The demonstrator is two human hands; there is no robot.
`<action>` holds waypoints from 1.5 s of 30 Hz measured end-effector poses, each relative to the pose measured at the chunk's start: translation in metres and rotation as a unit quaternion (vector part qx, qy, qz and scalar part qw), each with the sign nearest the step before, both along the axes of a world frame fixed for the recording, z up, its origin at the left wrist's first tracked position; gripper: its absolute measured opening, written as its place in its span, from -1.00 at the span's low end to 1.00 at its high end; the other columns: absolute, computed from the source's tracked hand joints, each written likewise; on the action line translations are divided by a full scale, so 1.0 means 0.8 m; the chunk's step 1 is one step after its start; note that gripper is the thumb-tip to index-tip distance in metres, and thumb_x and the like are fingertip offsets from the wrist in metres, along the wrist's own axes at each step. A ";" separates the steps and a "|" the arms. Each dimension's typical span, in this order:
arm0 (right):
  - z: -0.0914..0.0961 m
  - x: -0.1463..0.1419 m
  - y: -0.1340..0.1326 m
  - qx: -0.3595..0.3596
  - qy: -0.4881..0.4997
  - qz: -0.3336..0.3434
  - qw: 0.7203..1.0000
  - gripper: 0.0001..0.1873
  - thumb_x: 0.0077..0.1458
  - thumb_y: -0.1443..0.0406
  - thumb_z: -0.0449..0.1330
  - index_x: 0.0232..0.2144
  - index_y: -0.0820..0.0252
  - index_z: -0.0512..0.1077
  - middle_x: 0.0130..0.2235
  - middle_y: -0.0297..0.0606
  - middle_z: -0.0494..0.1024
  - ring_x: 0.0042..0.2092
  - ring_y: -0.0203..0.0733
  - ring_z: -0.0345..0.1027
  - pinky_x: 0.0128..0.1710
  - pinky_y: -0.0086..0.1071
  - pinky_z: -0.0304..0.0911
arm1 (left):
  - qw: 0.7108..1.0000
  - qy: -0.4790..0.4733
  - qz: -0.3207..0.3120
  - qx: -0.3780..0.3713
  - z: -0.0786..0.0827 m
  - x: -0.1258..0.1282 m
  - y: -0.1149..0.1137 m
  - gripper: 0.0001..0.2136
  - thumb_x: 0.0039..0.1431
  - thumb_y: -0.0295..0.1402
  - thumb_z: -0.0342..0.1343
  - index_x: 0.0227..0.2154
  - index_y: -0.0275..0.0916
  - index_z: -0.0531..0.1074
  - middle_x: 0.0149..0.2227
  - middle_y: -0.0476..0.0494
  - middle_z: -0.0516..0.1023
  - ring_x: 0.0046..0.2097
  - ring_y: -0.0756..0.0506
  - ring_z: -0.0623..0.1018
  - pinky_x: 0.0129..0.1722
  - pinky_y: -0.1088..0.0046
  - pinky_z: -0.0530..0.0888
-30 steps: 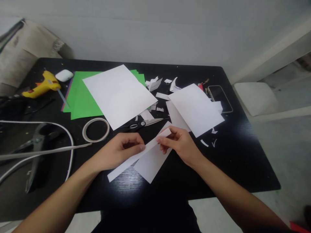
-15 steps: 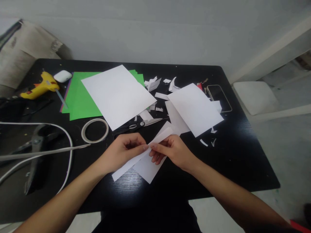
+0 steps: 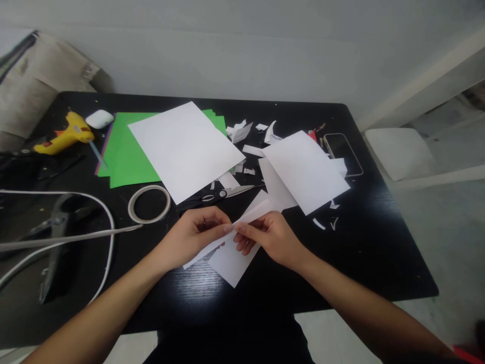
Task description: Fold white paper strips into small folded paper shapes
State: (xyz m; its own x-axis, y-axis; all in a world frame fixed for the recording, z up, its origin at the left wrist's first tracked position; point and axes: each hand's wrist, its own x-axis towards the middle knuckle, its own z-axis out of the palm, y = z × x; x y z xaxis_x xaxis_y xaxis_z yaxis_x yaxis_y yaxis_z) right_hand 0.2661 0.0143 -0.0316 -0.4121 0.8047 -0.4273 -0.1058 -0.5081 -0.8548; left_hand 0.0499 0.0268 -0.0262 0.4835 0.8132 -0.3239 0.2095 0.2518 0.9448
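Observation:
Between my two hands is a narrow folded strip of white paper (image 3: 204, 254), slanting from lower left to upper right above the table. My left hand (image 3: 200, 233) pinches it near the middle between thumb and fingers. Right beside that, my right hand (image 3: 267, 235) pinches the same strip, its other fingers curled below. Under the hands lies another piece of white paper (image 3: 234, 267), partly covered by my right fingers. Just beyond my left hand is a pair of black-handled scissors (image 3: 235, 191), the handles partly hidden under a large white sheet (image 3: 185, 151).
Green sheets (image 3: 132, 151) lie beneath the large white one. Left are a yellow glue gun (image 3: 68, 135), white case (image 3: 99, 119), tape roll (image 3: 132, 206), pliers-like tool (image 3: 56, 237) and white cable (image 3: 112, 253). Right are white sheets (image 3: 306, 172), paper scraps (image 3: 240, 131) and a phone (image 3: 346, 151).
The strip's lower left end has drawn up closer to my left hand and the strip looks narrower. Both hands keep almost the same place and pinch.

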 end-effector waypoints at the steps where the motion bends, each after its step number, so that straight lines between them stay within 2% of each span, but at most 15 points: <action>1: 0.000 0.000 0.000 0.003 -0.003 0.000 1.000 -0.55 -0.02 0.01 0.48 -0.45 0.34 0.62 -0.48 -0.22 0.63 -0.51 -0.26 0.51 -0.45 -0.38 0.51 | 1.000 -0.003 0.006 0.000 0.000 0.001 0.000 -0.74 0.29 -0.14 0.24 -0.30 -0.28 0.57 -0.36 -0.09 0.62 -0.32 -0.06 0.54 -0.32 0.45 0.44; 10: -0.002 -0.001 -0.005 0.021 -0.017 -0.008 1.000 -0.59 0.03 0.03 0.46 -0.44 0.31 0.63 -0.49 -0.23 0.63 -0.49 -0.26 0.51 -0.45 -0.38 0.48 | 0.999 -0.019 0.048 -0.003 -0.004 0.005 -0.006 -0.81 0.26 -0.23 0.28 -0.33 -0.27 0.59 -0.36 -0.08 0.65 -0.29 -0.06 0.59 -0.26 0.45 0.48; 17: 0.000 -0.002 -0.007 0.057 -0.024 0.000 0.998 -0.63 0.11 0.04 0.42 -0.39 0.28 0.67 -0.46 -0.24 0.64 -0.46 -0.28 0.52 -0.42 -0.42 0.48 | 0.999 -0.003 0.046 0.012 0.002 0.010 -0.008 -0.80 0.29 -0.22 0.25 -0.32 -0.28 0.58 -0.38 -0.07 0.62 -0.33 -0.03 0.57 -0.32 0.48 0.45; 24: 0.000 -0.005 -0.008 0.061 -0.031 -0.014 0.998 -0.68 0.07 0.10 0.45 -0.39 0.28 0.64 -0.46 -0.25 0.63 -0.45 -0.26 0.52 -0.41 -0.41 0.49 | 0.999 -0.014 0.049 0.014 0.003 0.010 -0.011 -0.81 0.27 -0.24 0.25 -0.33 -0.28 0.57 -0.37 -0.09 0.64 -0.32 -0.05 0.58 -0.32 0.48 0.46; 31: 0.000 -0.003 -0.005 0.100 -0.009 -0.092 0.991 -0.73 0.04 0.16 0.48 -0.40 0.22 0.53 -0.49 -0.38 0.56 -0.48 -0.30 0.49 -0.44 -0.43 0.45 | 0.998 0.014 0.061 0.025 0.002 0.011 -0.012 -0.82 0.26 -0.26 0.25 -0.37 -0.28 0.56 -0.47 -0.02 0.55 -0.44 0.02 0.46 -0.44 0.55 0.36; 36: 0.001 -0.005 -0.005 0.102 -0.007 -0.081 0.991 -0.77 0.04 0.21 0.48 -0.43 0.22 0.56 -0.47 -0.36 0.56 -0.46 -0.30 0.49 -0.43 -0.44 0.45 | 0.998 0.019 0.057 0.031 0.001 0.011 -0.013 -0.79 0.29 -0.22 0.23 -0.33 -0.26 0.57 -0.41 -0.06 0.59 -0.42 0.02 0.47 -0.42 0.53 0.37; 45: 0.002 -0.002 -0.004 0.110 -0.006 -0.074 0.991 -0.84 0.06 0.25 0.47 -0.40 0.21 0.62 -0.39 -0.34 0.60 -0.44 -0.32 0.50 -0.37 -0.44 0.43 | 0.997 0.008 0.066 0.035 -0.003 0.011 -0.014 -0.80 0.27 -0.23 0.26 -0.35 -0.27 0.56 -0.44 -0.03 0.56 -0.45 0.04 0.43 -0.47 0.56 0.33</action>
